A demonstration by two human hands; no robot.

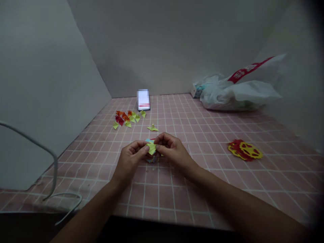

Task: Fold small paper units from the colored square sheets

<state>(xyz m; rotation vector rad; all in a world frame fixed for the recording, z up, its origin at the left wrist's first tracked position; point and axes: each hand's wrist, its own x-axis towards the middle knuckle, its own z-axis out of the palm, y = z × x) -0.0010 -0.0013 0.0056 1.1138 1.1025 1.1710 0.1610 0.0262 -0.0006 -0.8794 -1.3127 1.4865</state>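
Observation:
Between both hands is a small piece of folded yellow paper [151, 149], raised over the middle of the table. My left hand [131, 156] pinches its left side between thumb and fingers. On its right side, the thumb and fingers of my right hand [172, 150] are closed on it too. Beneath, partly hidden by the hands, lies a stack of coloured paper [152, 160]. Just beyond the hands sits a single yellow folded paper crane [153, 128]. Farther back to the left is a group of several small folded paper pieces [125, 117] in red, orange and yellow.
A lit phone [143, 100] stands upright near the back wall. Red and yellow paper cut-outs [245, 150] lie to the right. A white plastic bag [238, 95] and a tissue box [196, 90] are at the back right. A pale cable [55, 168] crosses the left front edge.

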